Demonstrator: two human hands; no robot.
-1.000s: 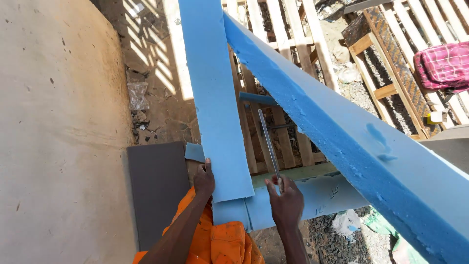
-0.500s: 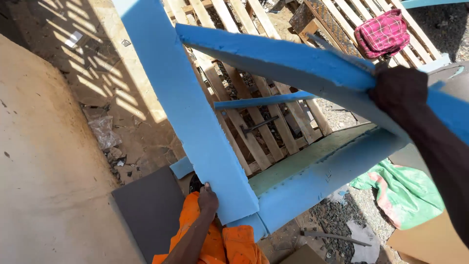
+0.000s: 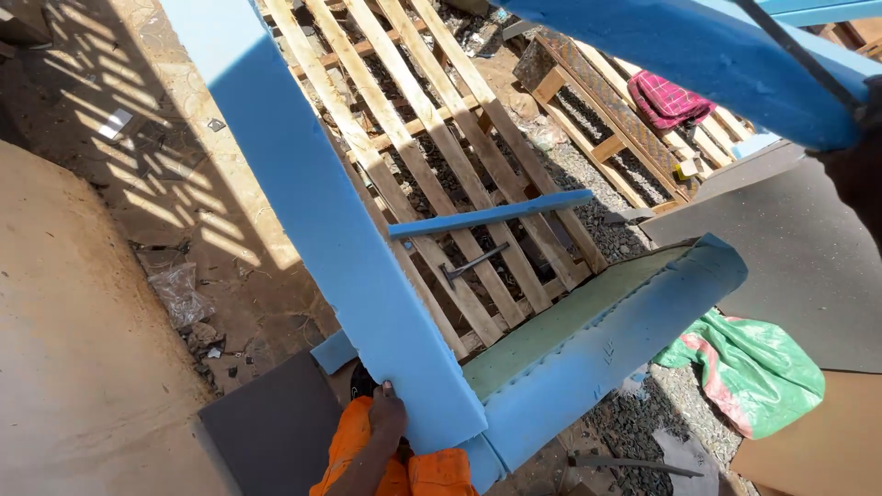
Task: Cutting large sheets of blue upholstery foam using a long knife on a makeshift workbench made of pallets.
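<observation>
Blue foam plank (image 3: 322, 239) stands tilted, my left hand (image 3: 388, 411) steadying it, fingers pressed flat against its lower edge. Right of the plank, a second foam strip (image 3: 717, 55) meets my right hand (image 3: 859, 165); its grip I cannot tell.

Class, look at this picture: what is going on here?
A person is handling thick blue foam strips outdoors. The left hand presses against the lower edge of a long upright blue foam slab. The right hand, at the frame's right edge, is up against another blue foam piece overhead. A wooden slatted pallet lies on the ground below.
</observation>
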